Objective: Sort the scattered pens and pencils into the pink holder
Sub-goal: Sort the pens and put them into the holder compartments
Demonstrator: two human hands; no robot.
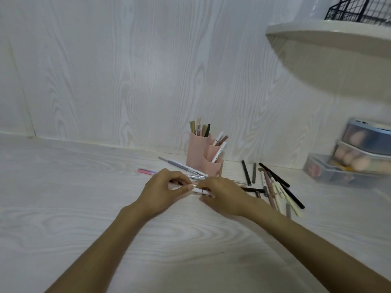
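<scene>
The pink holder (pixel 202 157) stands upright near the wall, with several pens sticking out of its stepped compartments. Just in front of it, my left hand (pixel 164 190) and my right hand (pixel 224 196) meet over the table and together pinch a white pen (pixel 200 190) lying between their fingertips. Behind my left hand lie a pink pen (pixel 146 171) and a grey pen (pixel 179 165). To the right, a loose pile of black, cream and brown pens and pencils (pixel 275 187) is spread on the table. More pens under my hands are partly hidden.
A stack of clear plastic drawer boxes (pixel 355 157) stands at the right edge. Above it juts a white rounded shelf (pixel 330 39) carrying a black wire basket (pixel 359 9). The white wood-grain table (pixel 84 208) runs left and toward me.
</scene>
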